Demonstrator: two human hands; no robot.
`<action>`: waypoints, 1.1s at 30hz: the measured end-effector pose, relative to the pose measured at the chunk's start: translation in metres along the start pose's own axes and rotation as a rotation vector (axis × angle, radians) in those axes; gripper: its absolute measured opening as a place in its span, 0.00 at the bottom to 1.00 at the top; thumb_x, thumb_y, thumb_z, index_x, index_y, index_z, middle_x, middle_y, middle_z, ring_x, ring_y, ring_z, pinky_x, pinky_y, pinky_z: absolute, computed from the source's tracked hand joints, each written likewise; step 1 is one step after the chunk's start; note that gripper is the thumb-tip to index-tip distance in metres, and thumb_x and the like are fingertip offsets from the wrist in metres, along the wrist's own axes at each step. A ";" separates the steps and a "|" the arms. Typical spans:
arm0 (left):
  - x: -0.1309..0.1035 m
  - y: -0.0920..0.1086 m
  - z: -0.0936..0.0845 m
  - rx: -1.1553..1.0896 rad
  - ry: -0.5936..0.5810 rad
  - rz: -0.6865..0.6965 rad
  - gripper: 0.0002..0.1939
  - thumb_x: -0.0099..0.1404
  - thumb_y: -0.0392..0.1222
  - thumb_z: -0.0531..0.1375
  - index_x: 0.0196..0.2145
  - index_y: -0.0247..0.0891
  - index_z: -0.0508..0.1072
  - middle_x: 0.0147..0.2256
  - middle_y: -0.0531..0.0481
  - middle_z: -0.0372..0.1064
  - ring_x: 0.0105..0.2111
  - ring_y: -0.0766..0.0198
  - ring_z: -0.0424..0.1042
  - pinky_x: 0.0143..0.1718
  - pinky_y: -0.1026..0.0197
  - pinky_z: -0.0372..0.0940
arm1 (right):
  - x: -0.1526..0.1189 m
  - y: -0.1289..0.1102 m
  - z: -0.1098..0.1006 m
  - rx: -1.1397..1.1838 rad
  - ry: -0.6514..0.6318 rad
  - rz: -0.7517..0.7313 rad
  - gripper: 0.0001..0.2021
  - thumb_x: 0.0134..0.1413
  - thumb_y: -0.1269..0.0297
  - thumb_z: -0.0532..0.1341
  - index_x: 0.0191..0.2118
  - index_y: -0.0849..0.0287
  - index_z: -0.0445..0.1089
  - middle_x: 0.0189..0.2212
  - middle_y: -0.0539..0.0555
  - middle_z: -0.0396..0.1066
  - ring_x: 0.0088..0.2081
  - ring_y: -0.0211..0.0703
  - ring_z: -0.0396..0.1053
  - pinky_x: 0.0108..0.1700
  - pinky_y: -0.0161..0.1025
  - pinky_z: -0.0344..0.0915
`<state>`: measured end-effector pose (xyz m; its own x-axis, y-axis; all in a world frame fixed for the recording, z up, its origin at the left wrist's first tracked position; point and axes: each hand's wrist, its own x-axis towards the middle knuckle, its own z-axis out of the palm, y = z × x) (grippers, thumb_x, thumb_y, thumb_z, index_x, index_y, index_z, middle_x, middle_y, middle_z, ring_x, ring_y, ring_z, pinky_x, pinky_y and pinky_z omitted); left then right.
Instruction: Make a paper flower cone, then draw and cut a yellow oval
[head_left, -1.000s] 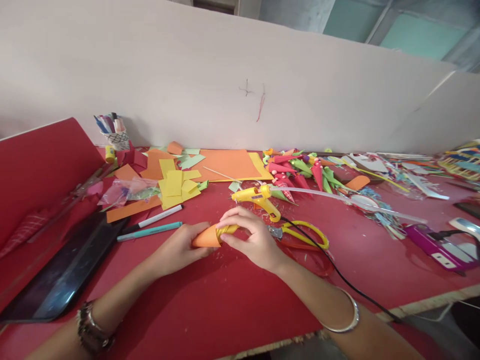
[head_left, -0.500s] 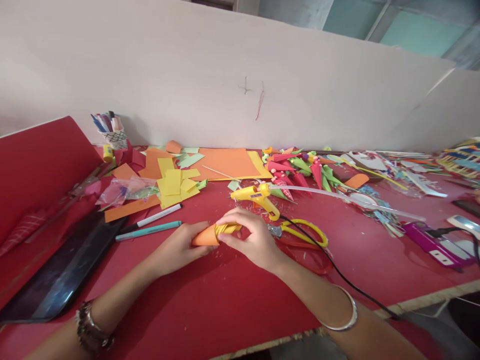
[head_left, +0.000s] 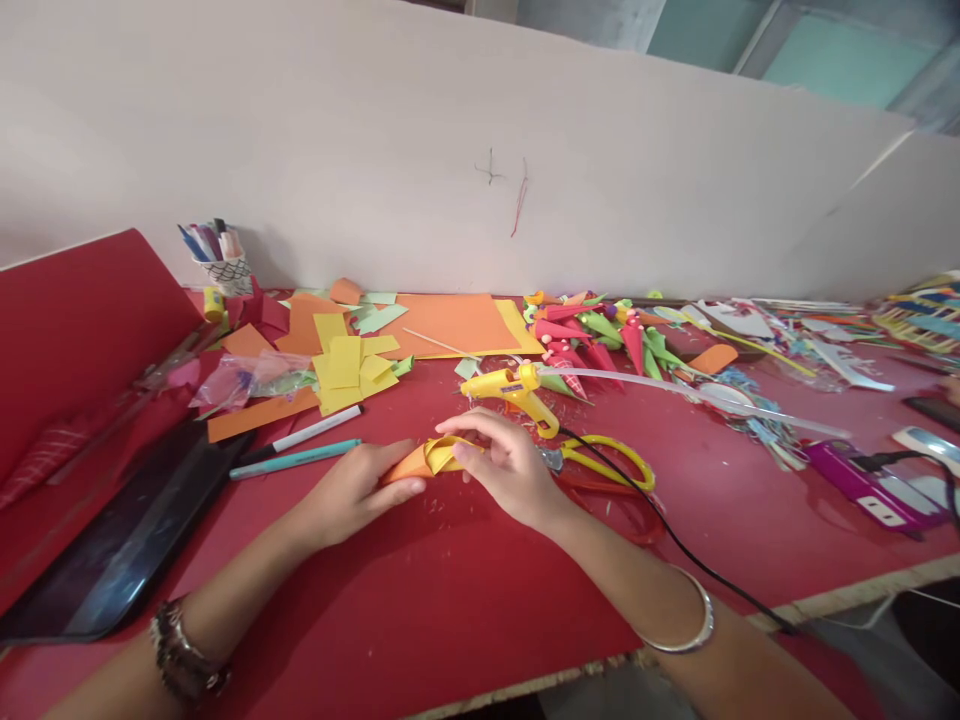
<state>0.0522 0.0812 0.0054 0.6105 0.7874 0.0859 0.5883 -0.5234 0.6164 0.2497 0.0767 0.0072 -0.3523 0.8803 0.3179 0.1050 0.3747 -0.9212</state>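
Observation:
Between my hands is a rolled paper piece (head_left: pixel 409 464), orange outside with yellow paper at its right end. My left hand (head_left: pixel 358 490) grips the orange end between thumb and fingers. At the yellow end, my right hand (head_left: pixel 504 462) pinches the paper with thumb and fingertips. Just behind my right hand lies a yellow glue gun (head_left: pixel 514 388) with a long clear glue stick in its back. Scissors with yellow handles (head_left: pixel 615 460) rest right of that hand, partly under the gun's black cable.
Yellow paper pieces (head_left: pixel 343 362), a white marker (head_left: pixel 316 428) and a teal pen (head_left: pixel 296 459) lie left. Colourful paper cones (head_left: pixel 592 335) are piled at the back. A black tray-like object (head_left: pixel 127 530) is far left, a purple power strip (head_left: pixel 874 485) far right.
The paper roll has tilted, its yellow end turned slightly upward and looking more open. My right hand's fingers have shifted on it, and my left thumb lies lower along the orange part.

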 end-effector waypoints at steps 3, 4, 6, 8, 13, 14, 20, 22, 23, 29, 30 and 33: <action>-0.001 0.000 0.000 -0.093 0.022 0.026 0.19 0.64 0.51 0.42 0.27 0.35 0.62 0.21 0.56 0.56 0.21 0.70 0.54 0.23 0.67 0.51 | 0.000 0.000 -0.001 0.138 -0.012 -0.008 0.10 0.53 0.60 0.55 0.41 0.54 0.67 0.38 0.53 0.64 0.34 0.35 0.65 0.30 0.33 0.67; -0.001 0.000 0.001 -0.118 0.040 0.021 0.20 0.65 0.51 0.41 0.27 0.35 0.62 0.22 0.55 0.57 0.21 0.69 0.54 0.23 0.67 0.52 | 0.001 0.000 -0.001 0.171 -0.019 -0.010 0.10 0.53 0.60 0.56 0.41 0.54 0.67 0.38 0.52 0.64 0.34 0.35 0.65 0.31 0.34 0.68; -0.002 0.001 0.001 -0.160 0.086 -0.013 0.22 0.65 0.52 0.40 0.27 0.35 0.63 0.22 0.55 0.58 0.22 0.69 0.56 0.24 0.67 0.54 | 0.001 0.001 -0.001 0.212 -0.031 -0.025 0.10 0.52 0.61 0.57 0.40 0.54 0.67 0.37 0.52 0.63 0.36 0.36 0.64 0.34 0.36 0.68; -0.003 0.002 0.002 -0.199 0.128 -0.068 0.24 0.65 0.53 0.38 0.26 0.36 0.64 0.22 0.54 0.59 0.22 0.68 0.57 0.25 0.66 0.56 | 0.002 0.001 -0.002 0.238 -0.036 -0.050 0.09 0.50 0.61 0.59 0.40 0.53 0.68 0.37 0.52 0.63 0.38 0.38 0.63 0.36 0.37 0.67; -0.006 0.004 0.004 -0.232 0.158 -0.163 0.26 0.64 0.54 0.37 0.23 0.36 0.63 0.21 0.54 0.60 0.22 0.68 0.59 0.25 0.66 0.58 | 0.003 0.003 -0.003 0.267 -0.043 -0.066 0.09 0.49 0.62 0.60 0.39 0.51 0.69 0.36 0.51 0.63 0.37 0.38 0.63 0.37 0.38 0.66; -0.005 0.005 0.004 -0.224 0.160 -0.169 0.26 0.64 0.55 0.37 0.22 0.37 0.63 0.20 0.54 0.59 0.22 0.68 0.59 0.25 0.66 0.58 | 0.002 0.003 -0.003 0.266 -0.045 -0.063 0.09 0.49 0.62 0.60 0.39 0.51 0.69 0.36 0.51 0.63 0.37 0.38 0.63 0.36 0.38 0.66; -0.005 0.006 0.004 -0.235 0.149 -0.168 0.26 0.64 0.55 0.39 0.22 0.37 0.64 0.18 0.55 0.60 0.20 0.69 0.59 0.24 0.66 0.58 | 0.002 0.002 -0.004 0.283 -0.080 -0.083 0.08 0.50 0.63 0.60 0.38 0.51 0.71 0.35 0.51 0.64 0.36 0.37 0.64 0.36 0.37 0.65; -0.007 0.003 0.006 -0.266 0.133 -0.184 0.26 0.63 0.56 0.39 0.24 0.36 0.66 0.19 0.55 0.61 0.21 0.68 0.61 0.24 0.66 0.60 | 0.003 0.001 -0.004 0.296 -0.097 -0.096 0.07 0.50 0.64 0.60 0.37 0.51 0.71 0.34 0.50 0.64 0.36 0.36 0.64 0.36 0.36 0.64; -0.008 0.001 0.007 -0.278 0.134 -0.201 0.27 0.63 0.58 0.39 0.24 0.36 0.66 0.19 0.54 0.61 0.21 0.68 0.62 0.25 0.65 0.60 | 0.003 0.001 -0.004 0.300 -0.105 -0.100 0.07 0.50 0.64 0.60 0.37 0.51 0.72 0.34 0.50 0.64 0.36 0.36 0.64 0.36 0.36 0.64; -0.012 -0.008 0.012 -0.277 0.196 -0.342 0.31 0.60 0.64 0.38 0.20 0.36 0.65 0.22 0.51 0.63 0.24 0.64 0.65 0.27 0.62 0.64 | 0.003 0.000 -0.004 0.275 -0.124 -0.092 0.06 0.49 0.64 0.61 0.36 0.52 0.72 0.32 0.50 0.64 0.36 0.35 0.63 0.38 0.36 0.63; -0.012 -0.007 0.011 -0.259 0.200 -0.346 0.31 0.59 0.64 0.38 0.20 0.36 0.64 0.21 0.51 0.63 0.24 0.65 0.65 0.27 0.61 0.64 | 0.003 0.001 -0.005 0.272 -0.127 -0.087 0.06 0.49 0.64 0.61 0.35 0.52 0.72 0.32 0.50 0.63 0.36 0.35 0.63 0.37 0.36 0.63; -0.009 -0.002 0.008 -0.190 0.198 -0.313 0.30 0.60 0.63 0.38 0.19 0.37 0.62 0.19 0.53 0.60 0.22 0.66 0.62 0.26 0.63 0.62 | 0.003 0.003 -0.005 0.284 -0.139 -0.059 0.06 0.49 0.63 0.61 0.34 0.53 0.72 0.32 0.50 0.62 0.33 0.34 0.63 0.33 0.34 0.63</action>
<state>0.0499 0.0726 -0.0022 0.2929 0.9561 0.0092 0.6098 -0.1942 0.7684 0.2538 0.0820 0.0067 -0.4757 0.8041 0.3566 -0.1759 0.3102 -0.9342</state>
